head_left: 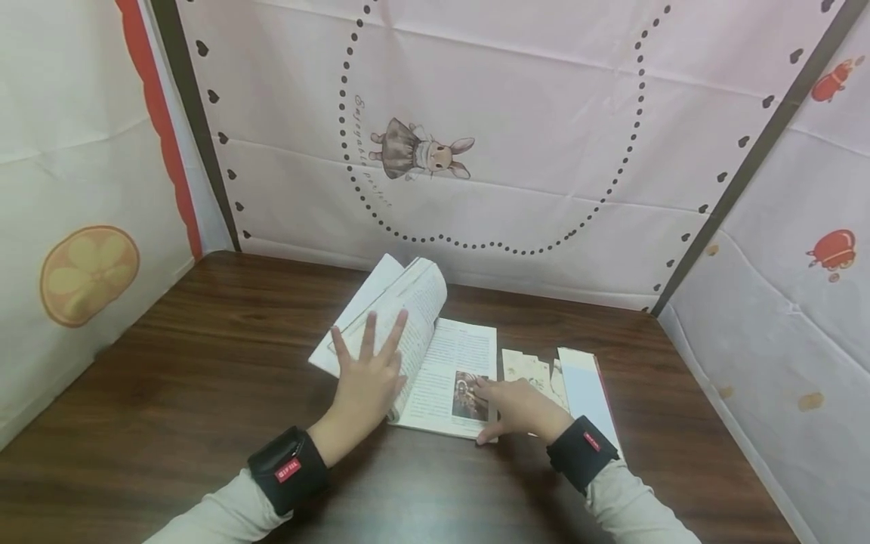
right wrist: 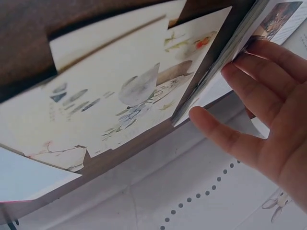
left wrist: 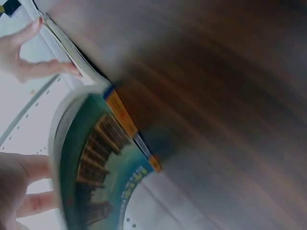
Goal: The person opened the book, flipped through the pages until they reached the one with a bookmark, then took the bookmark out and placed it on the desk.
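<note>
A thick paperback book lies spread on the table, its left-hand pages lifted and curling over. My left hand rests on those curled pages with fingers spread straight. In the left wrist view the book's teal cover bends up, showing a picture of columned ruins, and the fingers of my left hand are at its edge. My right hand touches the right page by a printed photo. In the right wrist view the fingers of my right hand lie extended, thumb near the book's edge.
Right of the book lie several cream cards with floral drawings, overlapping one another. Beside them is a pale blue and white booklet with a red edge. Printed fabric walls enclose the dark wooden table at the back and sides.
</note>
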`<state>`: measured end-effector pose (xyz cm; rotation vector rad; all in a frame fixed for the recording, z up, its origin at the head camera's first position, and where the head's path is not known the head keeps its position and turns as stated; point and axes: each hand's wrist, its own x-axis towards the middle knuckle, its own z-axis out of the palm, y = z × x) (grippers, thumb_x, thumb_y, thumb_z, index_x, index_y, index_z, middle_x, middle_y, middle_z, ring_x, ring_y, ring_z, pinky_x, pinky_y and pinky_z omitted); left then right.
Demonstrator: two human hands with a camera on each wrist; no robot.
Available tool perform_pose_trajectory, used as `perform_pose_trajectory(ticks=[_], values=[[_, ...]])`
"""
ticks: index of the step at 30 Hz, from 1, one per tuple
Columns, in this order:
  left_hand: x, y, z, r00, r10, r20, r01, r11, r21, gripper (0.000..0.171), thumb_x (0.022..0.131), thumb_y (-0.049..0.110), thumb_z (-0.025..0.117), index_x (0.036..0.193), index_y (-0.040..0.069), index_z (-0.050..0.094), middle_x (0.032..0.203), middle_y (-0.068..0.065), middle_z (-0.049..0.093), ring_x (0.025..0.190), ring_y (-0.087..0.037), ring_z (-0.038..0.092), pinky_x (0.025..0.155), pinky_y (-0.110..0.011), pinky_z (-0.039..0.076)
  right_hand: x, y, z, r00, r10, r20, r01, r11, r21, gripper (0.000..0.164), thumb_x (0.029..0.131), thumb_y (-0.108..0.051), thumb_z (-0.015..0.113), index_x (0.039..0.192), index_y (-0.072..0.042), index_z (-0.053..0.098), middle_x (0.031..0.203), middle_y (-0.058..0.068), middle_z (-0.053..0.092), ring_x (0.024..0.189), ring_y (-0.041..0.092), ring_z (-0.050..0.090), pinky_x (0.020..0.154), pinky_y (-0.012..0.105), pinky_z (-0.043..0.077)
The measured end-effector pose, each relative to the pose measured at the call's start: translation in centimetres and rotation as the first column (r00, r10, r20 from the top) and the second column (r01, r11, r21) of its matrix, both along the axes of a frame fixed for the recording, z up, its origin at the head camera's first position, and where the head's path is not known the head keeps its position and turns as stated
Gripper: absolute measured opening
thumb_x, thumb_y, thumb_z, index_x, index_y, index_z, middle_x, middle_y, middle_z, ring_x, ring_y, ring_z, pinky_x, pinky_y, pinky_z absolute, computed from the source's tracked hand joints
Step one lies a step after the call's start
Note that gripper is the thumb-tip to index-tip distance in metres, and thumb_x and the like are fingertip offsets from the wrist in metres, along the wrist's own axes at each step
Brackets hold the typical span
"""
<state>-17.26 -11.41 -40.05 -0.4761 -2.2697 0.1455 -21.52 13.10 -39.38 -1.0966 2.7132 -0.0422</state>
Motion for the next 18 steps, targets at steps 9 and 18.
perform_pose_trajectory(ticks=[9, 18], values=[[-0.2, -0.6, 0.0, 0.809, -0.149, 0.568, 0.223, 0.973, -0.063, 0.041, 0.074, 0.006, 0.065, 0.114, 0.014, 0.062, 0.137, -0.015, 0.045, 0.127, -0.042, 0.027, 0.097, -0.067, 0.031, -0.1, 0.0, 0.5, 0.998, -0.022, 0.053, 0.021, 1.0, 0.016, 0.082, 0.065, -0.051, 0.07, 0.128, -0.004, 0.047, 0.131, 0.016, 0.052, 0.11, 0.027, 0.053, 0.088, 0.048, 0.049], [0.5, -0.7, 0.2, 0.757, -0.135, 0.639, 0.097, 0.991, 0.093, 0.041, 0.086, 0.016, 0.053, 0.125, 0.004, 0.05, 0.132, -0.017, 0.051, 0.12, -0.043, 0.038, 0.087, -0.063, 0.044, -0.6, -1.0, 1.5, 0.995, 0.095, 0.029, -0.095, 0.995, -0.009, 0.018, 0.084, -0.024, 0.06, 0.094, -0.01, 0.066, 0.082, 0.006, 0.069, 0.064, 0.013, 0.057, 0.058, 0.027, 0.051]])
